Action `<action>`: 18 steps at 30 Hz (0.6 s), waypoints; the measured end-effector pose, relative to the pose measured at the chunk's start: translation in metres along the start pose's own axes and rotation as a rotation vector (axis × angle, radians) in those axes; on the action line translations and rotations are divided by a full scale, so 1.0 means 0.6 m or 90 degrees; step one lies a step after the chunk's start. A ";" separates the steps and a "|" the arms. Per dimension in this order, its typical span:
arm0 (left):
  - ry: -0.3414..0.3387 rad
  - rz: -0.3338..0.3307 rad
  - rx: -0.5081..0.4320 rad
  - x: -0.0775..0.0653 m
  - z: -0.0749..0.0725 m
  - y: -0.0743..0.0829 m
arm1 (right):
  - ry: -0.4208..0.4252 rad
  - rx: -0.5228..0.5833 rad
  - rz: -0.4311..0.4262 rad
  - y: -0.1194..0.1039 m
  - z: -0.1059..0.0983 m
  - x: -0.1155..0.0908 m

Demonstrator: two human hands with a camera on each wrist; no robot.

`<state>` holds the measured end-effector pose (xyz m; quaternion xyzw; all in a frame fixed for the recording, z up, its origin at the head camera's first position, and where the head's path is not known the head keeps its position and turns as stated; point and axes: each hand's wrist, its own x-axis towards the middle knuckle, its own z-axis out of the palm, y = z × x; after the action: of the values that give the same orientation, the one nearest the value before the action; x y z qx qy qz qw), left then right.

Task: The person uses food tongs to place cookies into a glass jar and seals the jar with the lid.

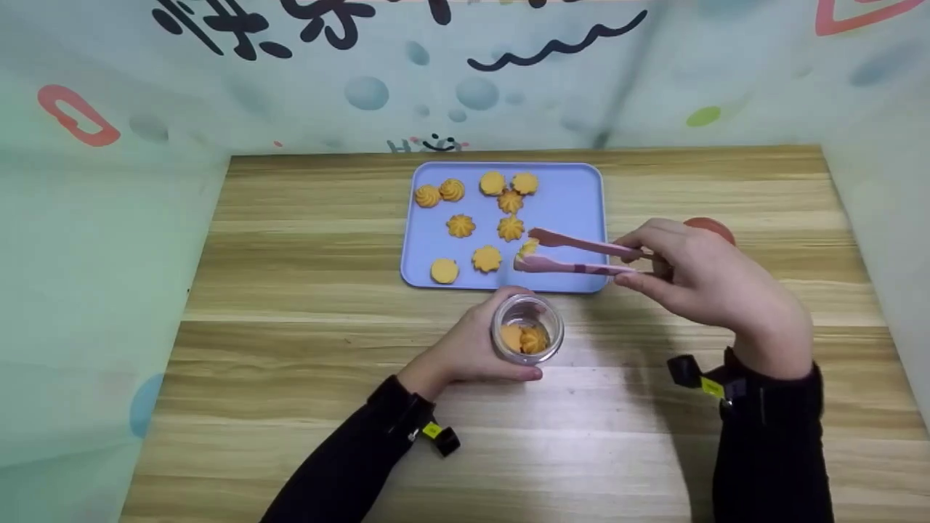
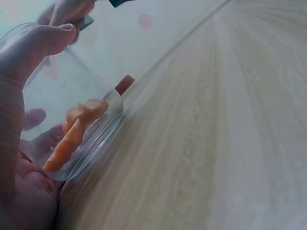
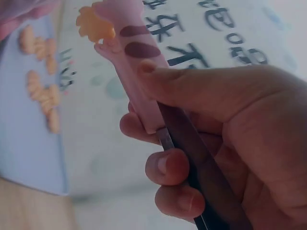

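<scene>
My left hand [image 1: 476, 341] grips a clear jar [image 1: 560, 327] just in front of the tray, its open mouth facing up. Inside the jar lie a couple of cookies [image 1: 534, 339], which the left wrist view shows leaning at the bottom [image 2: 72, 139]. My right hand [image 1: 690, 272] holds pink tongs [image 1: 581, 267], with thumb and fingers around the handles. Between the tong tips is a flower-shaped cookie [image 3: 92, 25], above the right front part of the blue tray [image 1: 567, 211]. Several more cookies [image 1: 460, 226] lie spread on that tray.
A round red object [image 1: 710, 229] sits on the wooden table [image 1: 305, 349] behind my right hand, partly hidden by it. Printed cloth walls [image 1: 290, 102] stand along the back and both sides of the table.
</scene>
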<state>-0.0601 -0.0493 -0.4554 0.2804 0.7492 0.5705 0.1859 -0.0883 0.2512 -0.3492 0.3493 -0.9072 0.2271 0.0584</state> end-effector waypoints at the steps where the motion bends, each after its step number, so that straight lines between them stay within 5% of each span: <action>1: 0.000 -0.003 0.003 0.000 0.000 0.001 | 0.004 0.006 -0.004 -0.006 -0.006 -0.002; 11: 0.020 -0.024 0.032 0.007 0.012 -0.052 | -0.007 0.014 -0.017 -0.050 -0.042 -0.018; 18: 0.000 -0.034 0.025 0.007 0.009 -0.039 | -0.030 0.010 -0.019 -0.072 -0.053 -0.032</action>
<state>-0.0649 -0.0470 -0.4795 0.2641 0.7672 0.5508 0.1955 -0.0469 0.2489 -0.3097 0.3684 -0.9013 0.2248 0.0373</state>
